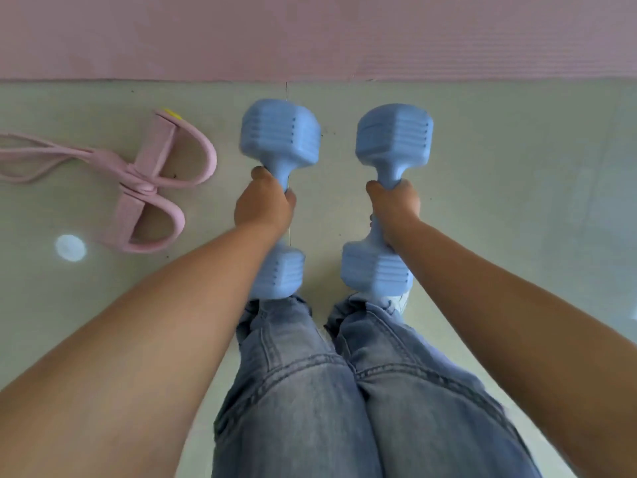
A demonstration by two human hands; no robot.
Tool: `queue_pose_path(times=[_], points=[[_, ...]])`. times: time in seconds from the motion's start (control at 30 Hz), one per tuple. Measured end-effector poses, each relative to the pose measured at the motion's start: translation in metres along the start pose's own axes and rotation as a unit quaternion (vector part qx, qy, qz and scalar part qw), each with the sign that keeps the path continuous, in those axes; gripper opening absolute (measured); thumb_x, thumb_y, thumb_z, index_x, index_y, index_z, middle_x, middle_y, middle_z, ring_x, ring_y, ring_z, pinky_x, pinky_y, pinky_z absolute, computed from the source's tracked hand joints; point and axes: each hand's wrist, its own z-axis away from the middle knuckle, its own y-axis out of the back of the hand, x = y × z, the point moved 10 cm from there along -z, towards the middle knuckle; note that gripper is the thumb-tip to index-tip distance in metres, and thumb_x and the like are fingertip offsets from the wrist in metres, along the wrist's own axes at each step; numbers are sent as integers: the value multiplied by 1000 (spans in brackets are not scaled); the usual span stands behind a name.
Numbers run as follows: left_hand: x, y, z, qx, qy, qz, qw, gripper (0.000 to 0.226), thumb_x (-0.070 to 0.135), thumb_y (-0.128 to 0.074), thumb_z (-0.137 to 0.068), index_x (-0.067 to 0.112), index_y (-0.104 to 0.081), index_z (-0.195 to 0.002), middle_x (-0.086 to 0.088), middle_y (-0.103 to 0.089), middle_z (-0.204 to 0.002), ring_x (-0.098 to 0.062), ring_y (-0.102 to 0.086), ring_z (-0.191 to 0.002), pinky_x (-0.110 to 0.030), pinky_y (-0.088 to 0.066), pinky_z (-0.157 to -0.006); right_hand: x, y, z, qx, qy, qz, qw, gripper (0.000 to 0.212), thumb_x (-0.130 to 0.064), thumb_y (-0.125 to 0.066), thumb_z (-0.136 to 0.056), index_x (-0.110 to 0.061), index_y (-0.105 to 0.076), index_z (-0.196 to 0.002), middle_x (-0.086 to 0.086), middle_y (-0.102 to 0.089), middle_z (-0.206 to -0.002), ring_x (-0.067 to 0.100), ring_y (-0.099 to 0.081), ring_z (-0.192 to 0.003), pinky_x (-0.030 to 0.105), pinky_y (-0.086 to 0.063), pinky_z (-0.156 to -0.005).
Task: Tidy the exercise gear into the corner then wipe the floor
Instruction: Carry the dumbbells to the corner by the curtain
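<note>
I hold two light-blue dumbbells above the pale tiled floor, one in each fist. My left hand grips the handle of the left dumbbell, whose far head points away from me. My right hand grips the handle of the right dumbbell the same way. Both near heads hang just above my jeans. A pink pedal resistance band lies flat on the floor to the left of my left hand, its cords trailing off the left edge. A pink exercise mat lies spread across the far side.
My legs in blue jeans fill the bottom middle. A bright round light spot lies on the floor by the band. Grey tiled floor stretches out to the right of the dumbbells.
</note>
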Motion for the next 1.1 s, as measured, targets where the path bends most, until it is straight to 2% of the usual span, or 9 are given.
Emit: queue_pose_path(times=[0.13, 0.27, 0.37, 0.5, 0.67, 0.77, 0.87, 1.03, 1.1], points=[[14, 34, 71, -12, -12, -47, 999, 41, 19, -48, -95, -3, -38, -127, -19, -54, -127, -36, -54, -116, -34, -37, -78, 4, 45, 73, 4, -17, 8, 1000, 28, -13, -46, -84, -15, -31, -60, 1, -34, -57, 15, -33, -51, 23, -26, -47], [51, 77, 163, -35, -54, -97, 993, 41, 17, -52, -91, -2, -40, -125, -18, -56, -123, -36, -56, -110, -31, -32, -71, 4, 104, 165, 0, -45, -6, 999, 30, -11, -47, -83, -15, -28, -59, -1, -29, -56, 14, -26, -49, 23, -22, -46], [82, 101, 225, -48, -91, -148, 984, 37, 19, -51, -92, -3, -44, -121, -18, -58, -119, -35, -56, -98, -30, -32, -69, 9, 148, 226, 7, -62, -11, 998, 29, -15, -48, -84, -16, -31, -60, -1, -34, -57, 15, -31, -49, 23, -24, -47], [127, 128, 295, -46, -147, -193, 969, 34, 19, -49, -93, -3, -47, -118, -17, -59, -111, -33, -54, -91, -30, -33, -68, 20, 205, 290, 31, -64, -29, 997, 30, -18, -48, -85, -17, -32, -60, -2, -37, -56, 16, -35, -51, 23, -24, -47], [182, 148, 373, -40, -212, -243, 946, 33, 20, -48, -93, -1, -47, -118, -15, -57, -102, -33, -57, -93, -29, -35, -68, 48, 271, 355, 72, -77, -81, 991, 31, -17, -50, -84, -18, -32, -59, -2, -37, -56, 13, -34, -49, 23, -24, -48], [215, 154, 423, -37, -256, -275, 926, 33, 21, -50, -92, 0, -49, -117, -9, -49, -91, -30, -54, -86, -29, -35, -66, 73, 308, 394, 99, -91, -134, 982, 29, -14, -52, -82, -17, -33, -60, -1, -39, -57, 13, -35, -50, 23, -26, -48], [250, 145, 469, -36, -304, -310, 900, 33, 20, -52, -90, 1, -49, -117, -11, -53, -95, -31, -58, -94, -29, -36, -69, 103, 341, 426, 119, -111, -189, 968, 30, -11, -53, -80, -14, -33, -59, 0, -36, -57, 14, -33, -50, 23, -25, -47], [314, 105, 545, -32, -386, -391, 835, 29, 20, -53, -89, 3, -53, -113, -12, -57, -99, -33, -60, -98, -29, -37, -69, 158, 394, 460, 144, -146, -249, 947, 28, -7, -53, -77, -14, -33, -59, 0, -34, -58, 16, -30, -52, 22, -23, -50], [342, 79, 573, -38, -406, -422, 810, 22, 21, -52, -90, 7, -54, -106, -8, -53, -88, -30, -56, -87, -27, -36, -65, 183, 418, 466, 151, -156, -263, 940, 29, -6, -52, -76, -14, -31, -57, 0, -32, -57, 16, -27, -51, 22, -22, -49]])
